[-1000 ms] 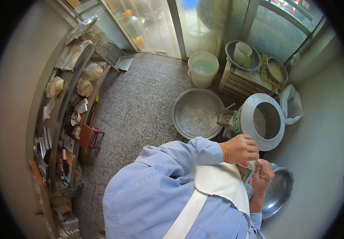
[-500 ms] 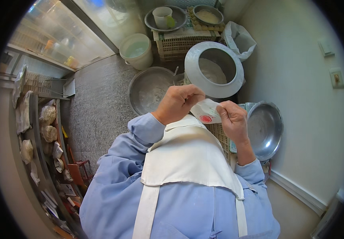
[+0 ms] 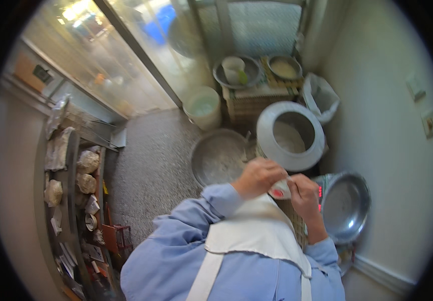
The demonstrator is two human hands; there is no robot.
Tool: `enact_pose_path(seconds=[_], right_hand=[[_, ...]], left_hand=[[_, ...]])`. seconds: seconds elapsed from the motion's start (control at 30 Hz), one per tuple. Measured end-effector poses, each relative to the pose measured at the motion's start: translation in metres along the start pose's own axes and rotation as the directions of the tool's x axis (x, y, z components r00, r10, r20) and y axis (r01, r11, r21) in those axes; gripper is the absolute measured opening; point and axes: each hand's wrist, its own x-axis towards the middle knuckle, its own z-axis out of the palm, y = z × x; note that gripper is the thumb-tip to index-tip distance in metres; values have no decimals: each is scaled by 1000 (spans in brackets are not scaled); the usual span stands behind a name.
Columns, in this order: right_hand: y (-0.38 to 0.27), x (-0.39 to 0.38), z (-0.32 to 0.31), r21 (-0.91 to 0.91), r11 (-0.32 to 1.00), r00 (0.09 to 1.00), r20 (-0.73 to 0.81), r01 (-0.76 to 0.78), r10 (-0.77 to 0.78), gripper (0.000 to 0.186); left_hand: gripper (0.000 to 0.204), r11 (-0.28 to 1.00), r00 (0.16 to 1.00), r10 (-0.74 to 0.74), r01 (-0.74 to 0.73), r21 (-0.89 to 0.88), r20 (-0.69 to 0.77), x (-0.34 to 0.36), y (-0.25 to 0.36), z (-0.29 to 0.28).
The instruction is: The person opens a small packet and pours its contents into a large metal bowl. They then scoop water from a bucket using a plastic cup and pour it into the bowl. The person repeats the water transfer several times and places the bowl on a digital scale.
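Between my two hands is a small white plastic bag [image 3: 278,192] with a red mark on it. My left hand [image 3: 260,176] is closed on its top edge from the left, and my right hand [image 3: 304,194] pinches it from the right. Both hands are close together, slightly blurred, in front of my white apron [image 3: 254,232]. Just beyond them stands a wide white tub [image 3: 271,153] with a round opening and pale powder inside. A large shallow metal basin [image 3: 216,160] lies beyond my left hand. To the right of my right hand rests a shiny metal bowl [image 3: 347,208] beside a red lit display.
A white bucket of liquid [image 3: 202,108] stands past the basin. Behind it, a crate [image 3: 256,108] bears a metal bowl with a white cup [image 3: 233,70] and another bowl [image 3: 285,67]. A white sack [image 3: 321,98] leans near the right wall. Shelves with wrapped bundles [image 3: 87,161] line the left.
My view has tilted up and shifted, so things sit lower and farther right. My hands have come closer together at the bag's top, and the bag looks more gathered. A red display now shows.
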Motion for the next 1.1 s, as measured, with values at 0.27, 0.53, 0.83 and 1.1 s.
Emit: enact_pose_path(seconds=[0.27,0.53,0.83,1.1], right_hand=[[8,-8,-12,186,982,999,-22,-41,46,7],[14,-22,-34,194,981,995,-99,15,4,8],[34,-56,-63,86,995,968,-249,58,-34,4],[56,-55,-66,-82,996,917,-392,41,-70,8]], left_hand=[[30,988,992,120,-117,100,-29,15,27,19],[32,967,978,191,-172,187,-90,27,54,45],[25,990,987,115,-104,95,-116,47,99,89],[7,985,984,-151,142,-94,-98,71,104,116]])
